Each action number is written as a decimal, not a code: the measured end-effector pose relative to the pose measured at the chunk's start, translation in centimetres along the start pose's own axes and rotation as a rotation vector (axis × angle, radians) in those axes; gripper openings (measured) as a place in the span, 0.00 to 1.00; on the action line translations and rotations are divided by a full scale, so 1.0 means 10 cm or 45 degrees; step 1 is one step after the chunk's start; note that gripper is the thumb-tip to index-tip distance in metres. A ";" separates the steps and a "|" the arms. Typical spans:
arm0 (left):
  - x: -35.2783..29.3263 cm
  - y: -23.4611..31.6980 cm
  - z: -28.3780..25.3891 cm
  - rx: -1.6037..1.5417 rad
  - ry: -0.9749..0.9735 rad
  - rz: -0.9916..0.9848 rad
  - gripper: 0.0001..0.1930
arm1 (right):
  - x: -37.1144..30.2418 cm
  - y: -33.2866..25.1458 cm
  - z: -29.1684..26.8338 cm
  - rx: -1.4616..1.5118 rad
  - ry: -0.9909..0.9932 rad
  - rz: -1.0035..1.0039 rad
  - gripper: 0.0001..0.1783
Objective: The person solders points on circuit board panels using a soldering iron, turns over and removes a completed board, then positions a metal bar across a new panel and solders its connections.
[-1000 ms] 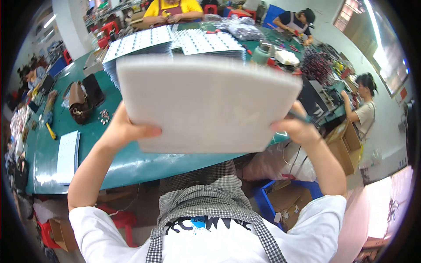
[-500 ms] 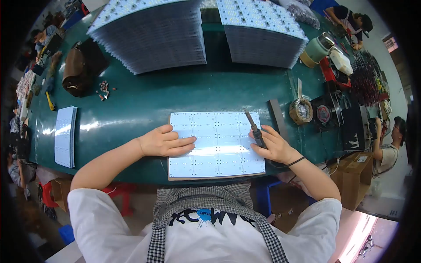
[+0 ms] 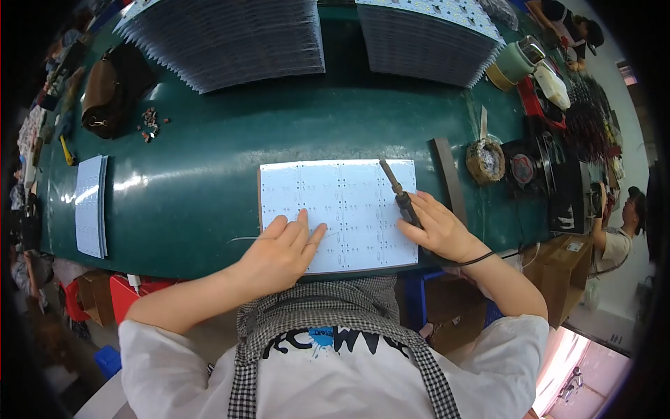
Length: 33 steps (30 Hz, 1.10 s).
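Your right hand (image 3: 441, 227) is closed round the dark handle of a soldering iron (image 3: 405, 202), thumb and fingers wrapped close, with the metal tip slanting up and to the left over the board. Your left hand (image 3: 279, 257) lies palm down at the board's lower left, fingers bent and slightly parted, fingertips on or just above its surface. A thin wire (image 3: 243, 239) shows to the left of that hand, and a fine length seems to emerge on its right; whether your fingers pinch it you cannot tell from here, as the palm side is hidden.

The board (image 3: 363, 230) lies flat on the green table (image 3: 209, 160), near the edge in front of you, between your hands. It is a pale, bluish-white rectangle with rows of small dark marks and dots, and a thin brown edge shows along its left side.

Just right of the board a dark bar (image 3: 449, 178) lies at a slant, and next to it stands a rough brown pot (image 3: 485, 160) with greyish contents. Beyond, two tall stacks of similar boards rise, a left stack (image 3: 237, 52) and a right stack (image 3: 429, 49). Well to your left sit small loose parts (image 3: 149, 126) and a brown bag (image 3: 103, 98).
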<state>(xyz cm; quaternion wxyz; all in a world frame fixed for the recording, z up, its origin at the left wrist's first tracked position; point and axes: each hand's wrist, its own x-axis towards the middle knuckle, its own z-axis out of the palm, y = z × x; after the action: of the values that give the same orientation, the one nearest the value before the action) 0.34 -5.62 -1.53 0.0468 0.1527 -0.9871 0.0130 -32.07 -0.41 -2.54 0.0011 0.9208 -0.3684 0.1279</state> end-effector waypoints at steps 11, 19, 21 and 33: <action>0.04 -0.01 0.11 -0.112 0.073 -0.072 0.22 | -0.33 0.06 -0.15 -0.436 -0.018 0.948 0.14; 0.09 -0.08 0.11 -0.184 0.094 -0.046 0.19 | -0.36 0.16 -0.11 -0.249 0.068 0.949 0.12; 0.07 -0.10 0.13 -0.202 0.078 -0.053 0.19 | -0.10 -0.13 -0.18 -0.249 0.275 1.011 0.12; 0.09 -0.11 0.17 -0.274 0.139 -0.067 0.19 | 0.97 -0.91 0.22 -0.004 0.425 1.153 0.14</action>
<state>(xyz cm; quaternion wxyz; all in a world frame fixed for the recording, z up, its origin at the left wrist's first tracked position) -0.34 -7.06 -3.16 0.1170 0.1716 -0.9744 -0.0861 -18.68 -0.59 -1.52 0.0058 0.6348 -0.7273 0.2609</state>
